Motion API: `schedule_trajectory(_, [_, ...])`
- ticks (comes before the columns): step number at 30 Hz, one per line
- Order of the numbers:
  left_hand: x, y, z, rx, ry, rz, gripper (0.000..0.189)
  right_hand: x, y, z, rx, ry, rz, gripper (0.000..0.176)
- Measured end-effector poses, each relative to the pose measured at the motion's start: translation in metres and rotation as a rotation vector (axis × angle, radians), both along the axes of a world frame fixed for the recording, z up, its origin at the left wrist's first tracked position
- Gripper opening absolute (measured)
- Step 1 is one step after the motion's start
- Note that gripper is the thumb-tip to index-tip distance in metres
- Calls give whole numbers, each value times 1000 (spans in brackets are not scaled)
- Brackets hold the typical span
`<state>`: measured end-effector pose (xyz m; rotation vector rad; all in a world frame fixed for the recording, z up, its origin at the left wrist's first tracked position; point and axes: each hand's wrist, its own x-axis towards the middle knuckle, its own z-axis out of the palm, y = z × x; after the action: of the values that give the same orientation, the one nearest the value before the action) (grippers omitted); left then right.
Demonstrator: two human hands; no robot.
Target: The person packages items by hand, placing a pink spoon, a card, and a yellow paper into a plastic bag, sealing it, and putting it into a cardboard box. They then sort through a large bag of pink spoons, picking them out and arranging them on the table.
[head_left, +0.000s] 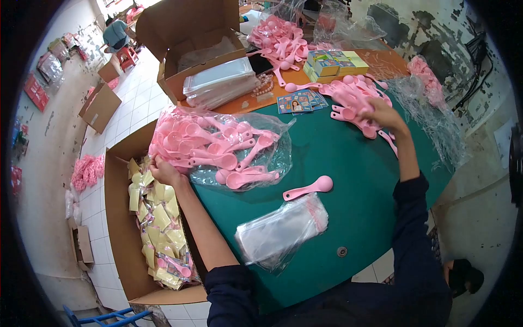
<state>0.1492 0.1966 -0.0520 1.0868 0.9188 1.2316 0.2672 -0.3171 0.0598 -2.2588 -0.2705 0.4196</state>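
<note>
My left hand (165,170) is closed at the left edge of a clear plastic bag (280,147) full of pink spoons (220,159). The bag lies on the green table (348,212), partly over the open carton. On the right, my right hand (384,117) has its fingers on a pile of pink spoons (351,95); its fingertips are partly lost among them. A single pink spoon (309,188) lies at the table's middle, just above a stack of clear plastic sleeves (283,231).
Left of the table, a carton (122,218) holds packed spoons with yellow cards. Behind are an open box (188,32), more sleeves (220,82), picture cards (301,102), card stacks (336,64) and more spoons (280,41). A person (115,35) is far back.
</note>
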Motion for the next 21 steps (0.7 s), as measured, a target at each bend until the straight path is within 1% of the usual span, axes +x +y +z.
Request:
schedule_trajectory(1, [0,0,-1,8,3,8,17,12,-7,4,-71,-66,-47,38])
schedule_trajectory(3, [0,-1,0,26,4,26,17,35,-21,6,-183,-294,-85,33])
schedule_trajectory(5, [-1,-4,3,11,10,18,18,35,-11,9,-443,-586,-220,33])
schedule_trajectory(7, [-3,-6,5,27,49,27,20,28,8,2,-843,-938,-461,37])
schedule_trajectory(10, [-1,-6,4,9,58,43,21,41,37,-9,-548,-1038,-47,32])
schedule_trajectory(12, [-2,-10,7,-3,29,32,22,54,71,-20,-448,-1051,291,24])
schedule_trajectory(14, [-2,-11,10,-7,2,24,22,82,95,-49,-449,-1011,258,20])
schedule_trajectory(16, [-3,-8,6,9,-20,6,20,100,108,-73,-565,-1045,199,20])
schedule_trajectory(18, [-3,-8,6,46,32,34,19,109,116,-79,-663,-1114,175,21])
schedule_trajectory(20, [-3,-11,12,17,16,39,19,101,116,-79,-765,-1203,192,21])
schedule_trajectory(21, [-4,-12,12,-4,15,41,19,99,113,-78,-765,-1142,187,21])
